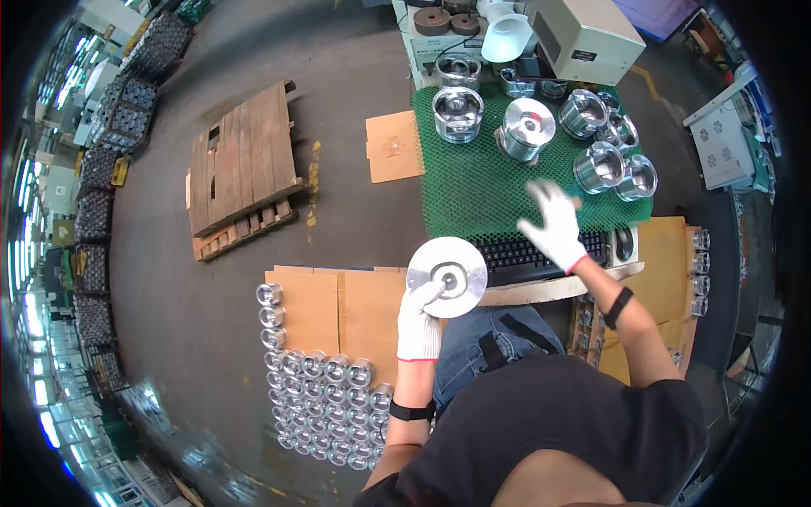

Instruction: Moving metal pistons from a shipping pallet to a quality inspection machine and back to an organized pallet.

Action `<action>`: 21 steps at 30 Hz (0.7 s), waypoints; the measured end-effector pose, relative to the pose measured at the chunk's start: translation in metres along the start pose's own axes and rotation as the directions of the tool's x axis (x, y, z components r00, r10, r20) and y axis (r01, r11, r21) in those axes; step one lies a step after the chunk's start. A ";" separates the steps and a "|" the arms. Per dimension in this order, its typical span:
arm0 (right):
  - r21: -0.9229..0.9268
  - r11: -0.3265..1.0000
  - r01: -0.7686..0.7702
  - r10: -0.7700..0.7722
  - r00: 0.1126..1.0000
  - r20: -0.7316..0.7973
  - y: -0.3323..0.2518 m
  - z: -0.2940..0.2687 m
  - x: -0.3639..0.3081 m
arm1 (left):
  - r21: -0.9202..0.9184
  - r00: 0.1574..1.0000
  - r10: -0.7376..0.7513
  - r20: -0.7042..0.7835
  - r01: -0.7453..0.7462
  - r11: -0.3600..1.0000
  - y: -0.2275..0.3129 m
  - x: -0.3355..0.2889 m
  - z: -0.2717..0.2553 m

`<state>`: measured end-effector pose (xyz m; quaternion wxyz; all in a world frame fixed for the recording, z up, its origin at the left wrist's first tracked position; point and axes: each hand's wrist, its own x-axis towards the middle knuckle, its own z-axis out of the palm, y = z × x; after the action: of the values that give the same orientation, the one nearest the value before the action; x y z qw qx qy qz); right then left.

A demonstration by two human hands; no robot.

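Observation:
My left hand [420, 319], in a white knit glove, grips a silver metal piston [460, 297] in front of my lap. The piston's round top faces up, with a ring-shaped recess in the middle, and a finger reaches over toward it. My right hand [555, 221], also gloved, hovers with fingers spread above the front edge of the green mesh mat [473, 198] and the black keyboard [498, 260]. Beyond that hand, a piston [530, 122] stands with its flat top up. Several hollow pistons [599, 167] lie tilted at the mat's right side, and another piston [458, 115] is at its left.
A beige boxy device [589, 38] stands at the back of the bench beside a white funnel-like part [506, 38]. A mouse [624, 245] lies right of the keyboard. Rows of pistons [336, 395] cover cardboard [308, 308] at lower left. A wooden pallet [245, 160] rests on the floor.

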<state>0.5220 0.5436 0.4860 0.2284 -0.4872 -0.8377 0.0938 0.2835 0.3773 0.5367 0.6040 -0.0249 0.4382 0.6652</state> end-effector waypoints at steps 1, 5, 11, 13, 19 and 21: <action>0.074 0.996 -0.044 0.037 0.995 0.097 -0.003 -0.002 -0.020 | 0.001 1.000 0.000 0.008 0.000 1.000 0.002 -0.007 0.004; 0.570 0.469 -0.675 0.276 0.725 0.631 -0.013 -0.011 -0.062 | -0.051 0.992 -0.102 0.068 0.106 0.993 0.002 -0.016 0.012; 0.332 -0.722 -0.607 -0.105 0.570 0.815 -0.071 -0.060 -0.062 | -0.152 0.941 -0.310 0.136 0.329 0.932 -0.035 -0.011 0.003; 0.371 -0.742 -0.558 0.053 0.503 0.863 -0.091 -0.074 -0.065 | -0.092 0.920 -0.366 0.142 0.380 0.920 -0.048 -0.013 0.000; 0.332 -0.668 -0.666 0.117 0.346 0.931 -0.087 -0.062 -0.076 | 0.170 0.871 -0.435 0.228 0.404 0.899 -0.076 -0.008 -0.025; 0.418 -0.375 -0.828 -0.039 0.464 0.885 -0.073 -0.041 -0.075 | 0.317 0.845 -0.456 0.279 0.367 0.874 -0.101 0.014 -0.084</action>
<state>0.5170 0.4393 0.5277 0.1624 -0.3887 -0.1913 0.8865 0.3220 0.3252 0.4214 0.7988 0.0747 0.3905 0.4515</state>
